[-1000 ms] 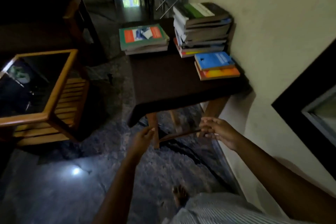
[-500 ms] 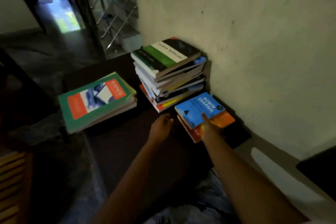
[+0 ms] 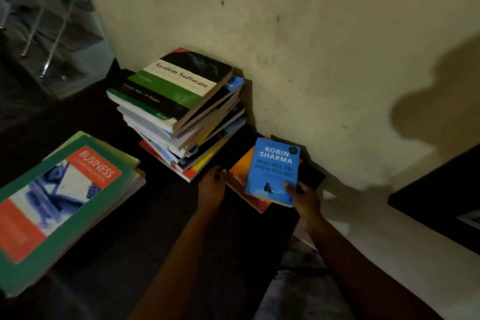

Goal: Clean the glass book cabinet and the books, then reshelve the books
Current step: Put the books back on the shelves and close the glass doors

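A blue Robin Sharma paperback [image 3: 272, 169] lies on top of an orange book [image 3: 240, 167] at the right end of a dark table [image 3: 145, 228], close to the wall. My right hand [image 3: 302, 199] grips the blue book's near right corner, thumb on the cover. My left hand [image 3: 211, 186] rests at the left edge of the orange book, fingers curled against it. A tall leaning stack of books [image 3: 181, 112], topped by a green and black "System Software" volume, stands just left of them. A green "Business" book [image 3: 59, 202] tops a short pile at the left.
A cream wall [image 3: 311, 47] runs right behind the books. The dark frame of a cabinet [image 3: 441, 202] juts in at the right edge. A glass stair railing [image 3: 52, 21] is at the upper left.
I have moved in close to the table and both hands have reached the small pile. My right hand has taken hold of the blue book, which now sits turned more upright on the orange one.
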